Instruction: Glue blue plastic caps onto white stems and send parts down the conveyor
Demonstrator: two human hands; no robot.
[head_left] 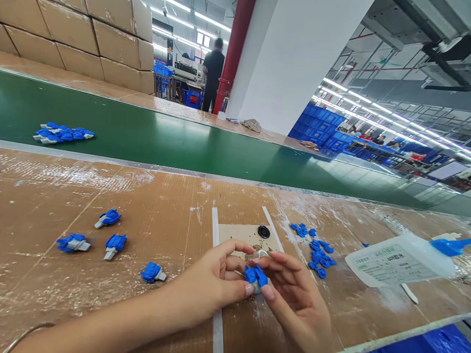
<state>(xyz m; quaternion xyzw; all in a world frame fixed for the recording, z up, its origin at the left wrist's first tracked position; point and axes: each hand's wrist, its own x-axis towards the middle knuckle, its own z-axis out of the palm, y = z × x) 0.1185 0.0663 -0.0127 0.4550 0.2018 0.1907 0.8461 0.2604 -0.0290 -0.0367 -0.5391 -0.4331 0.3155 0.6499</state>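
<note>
My left hand and my right hand meet over the cardboard-covered table. Both pinch one small blue plastic part between thumbs and fingertips. A grey piece shows at the part's lower end. Just beyond my fingers lie a small clear ring and a black round disc on a taped paper patch. Several finished blue-and-grey parts lie to the left of my left hand. A heap of small loose blue pieces lies to the right of my right hand.
A white glue bottle with a blue nozzle lies on its side at the right. A green conveyor belt runs behind the table and carries a cluster of blue parts. Cardboard boxes are stacked beyond. A person in black stands far off.
</note>
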